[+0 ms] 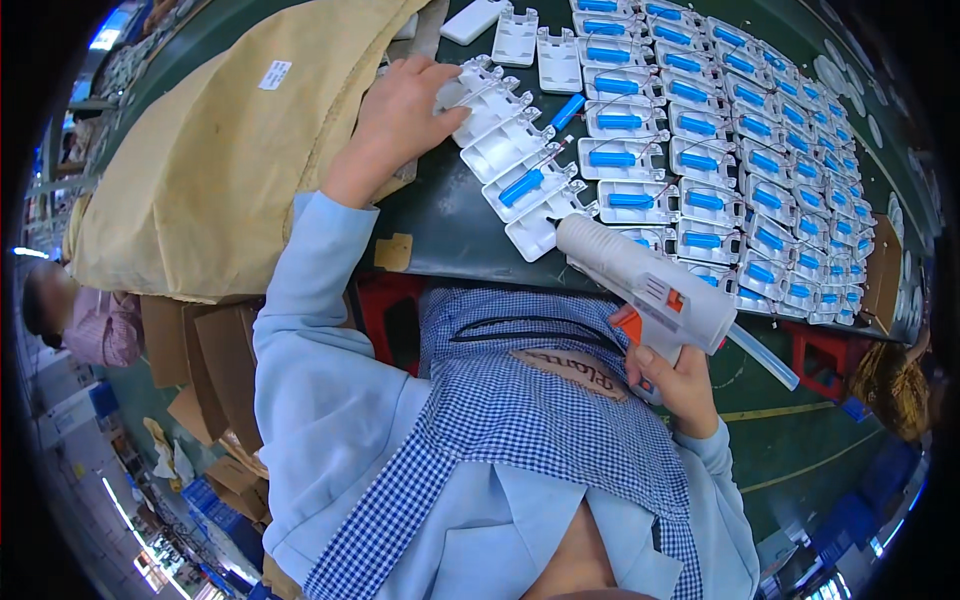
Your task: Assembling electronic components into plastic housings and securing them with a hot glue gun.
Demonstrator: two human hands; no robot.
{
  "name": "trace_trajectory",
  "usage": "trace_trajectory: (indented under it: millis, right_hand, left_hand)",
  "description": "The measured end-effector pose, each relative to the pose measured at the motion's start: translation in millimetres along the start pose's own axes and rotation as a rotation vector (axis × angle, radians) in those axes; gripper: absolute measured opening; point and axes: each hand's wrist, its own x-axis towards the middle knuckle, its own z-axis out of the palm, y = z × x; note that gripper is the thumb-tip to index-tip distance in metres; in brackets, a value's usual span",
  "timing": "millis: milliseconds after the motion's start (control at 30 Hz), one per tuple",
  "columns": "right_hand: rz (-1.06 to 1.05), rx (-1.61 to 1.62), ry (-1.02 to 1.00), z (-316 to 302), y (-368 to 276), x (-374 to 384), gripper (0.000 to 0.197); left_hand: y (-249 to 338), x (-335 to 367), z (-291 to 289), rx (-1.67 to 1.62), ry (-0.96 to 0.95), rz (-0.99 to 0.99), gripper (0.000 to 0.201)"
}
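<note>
My right hand (680,385) is wrapped around the handle of a white hot glue gun (665,290) with an orange trigger. A clear glue stick (765,357) sticks out of its back end. The dark nozzle points up and left, close to the lowest shell in a slanting row. My left hand (400,110) is at the upper end of that row, thumb and fingers about a white plastic shell (453,95). Further down the row, one shell holds a blue cylindrical battery (521,188) with thin wires. Another blue battery (567,112) lies tilted beside the row.
Several columns of white shells with blue batteries (705,200) cover the right of the dark green table (430,215). A large tan sack (230,150) lies at the left. Loose white covers (515,37) rest at the back. Cardboard boxes (225,370) stand below left; another person (95,315) is beyond.
</note>
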Motion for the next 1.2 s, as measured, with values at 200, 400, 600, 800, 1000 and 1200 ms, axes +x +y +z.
trace_trajectory:
  millis: [200,400,600,800,1000,1200]
  right_hand:
    - [-0.043,0.047,0.003,1,-5,2,0.041]
    - [-0.084,0.03,0.016,-1,-3,-3,0.042]
    - [-0.076,0.058,-0.032,-5,-17,-5,0.041]
    - [-0.142,0.047,0.037,-8,-45,4,0.058]
    - [-0.181,-0.091,-0.042,4,-102,46,0.061]
    - [-0.213,-0.182,-0.096,25,-131,106,0.035]
  left_hand:
    - [32,17,-7,-0.167,0.122,0.22,0.027]
    - [93,49,14,-0.01,-0.157,0.272,0.027]
    - [86,51,17,-0.151,-0.049,0.12,0.036]
    - [5,16,-29,-0.711,0.156,-0.316,0.052]
    - [-27,-8,-17,-0.183,0.152,-0.42,0.048]
    - [-49,-1,-6,-0.318,0.092,-0.41,0.02]
